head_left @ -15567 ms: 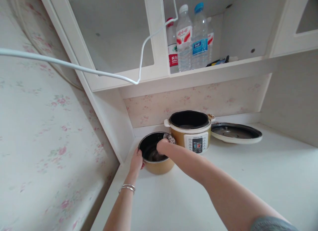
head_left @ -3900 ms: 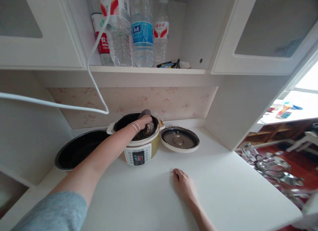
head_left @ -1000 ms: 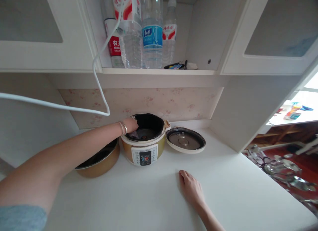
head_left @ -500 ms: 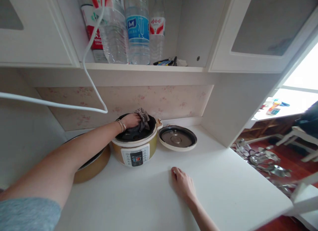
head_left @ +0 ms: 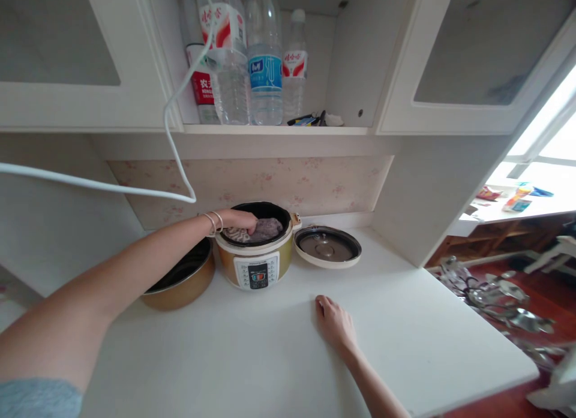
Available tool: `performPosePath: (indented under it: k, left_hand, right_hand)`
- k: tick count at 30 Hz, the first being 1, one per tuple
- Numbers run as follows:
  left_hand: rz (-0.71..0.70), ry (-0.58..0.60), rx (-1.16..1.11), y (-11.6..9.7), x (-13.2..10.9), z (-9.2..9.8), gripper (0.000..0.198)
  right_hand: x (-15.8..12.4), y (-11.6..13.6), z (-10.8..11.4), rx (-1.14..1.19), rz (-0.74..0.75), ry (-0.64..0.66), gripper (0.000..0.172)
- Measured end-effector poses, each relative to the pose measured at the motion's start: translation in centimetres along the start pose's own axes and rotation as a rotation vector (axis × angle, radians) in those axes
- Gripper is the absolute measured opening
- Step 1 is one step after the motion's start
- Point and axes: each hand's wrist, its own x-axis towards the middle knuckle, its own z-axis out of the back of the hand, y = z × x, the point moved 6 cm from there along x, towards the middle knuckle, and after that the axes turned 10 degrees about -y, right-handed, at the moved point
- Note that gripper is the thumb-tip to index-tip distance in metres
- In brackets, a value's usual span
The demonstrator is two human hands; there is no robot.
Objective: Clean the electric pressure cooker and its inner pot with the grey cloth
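The left hand's (head_left: 242, 219) grip was closed on a patterned grey cloth (head_left: 267, 229) inside the far, round gold-and-white cooker (head_left: 258, 271); the right hand (head_left: 333, 322) rested loosely fisted on the white bench (head_left: 252, 352).

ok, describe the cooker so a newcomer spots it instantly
Start at the white counter below the bottle shelf. Along its back stands the cooker, between a gold pot and an upturned lid. Unlike either neighbour, it has a white control panel on its front.
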Motion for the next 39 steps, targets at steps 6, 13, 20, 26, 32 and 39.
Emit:
performPosePath:
  k: [6,13,20,26,32,39]
  left_hand:
    - [0.175,-0.075,-0.452,-2.3,-2.8,-0.8,0.021]
    - [0.197,-0.361,-1.197,-2.5,-7.2,2.0,0.020]
    - [0.054,-0.674,-1.673,2.7,-17.5,2.9,0.021]
    - [0.365,-0.811,-1.750,11.5,-26.7,-0.8,0.027]
    - [0.728,-0.887,-1.623,20.3,-34.6,-6.8,0.032]
    - [0.803,-1.071,-1.163,26.5,-39.5,-6.0,0.041]
  right_hand:
    - [-1.1,0.4,0.4,-0.004,0.052,-0.043,0.030]
    - [-1.9,-0.3,0.3,0.112,-0.004,-0.045,0.030]
    - [-2.1,-0.6,-0.7,0.150,-0.144,0.032,0.031]
    - [-2.2,-0.2,-1.4,0.142,-0.170,0.090,0.030]
    - [-2.7,1.3,-1.0,0.219,-0.195,0.150,0.030]
    - [-3.4,11.1,-1.3,0.448,0.049,0.331,0.022]
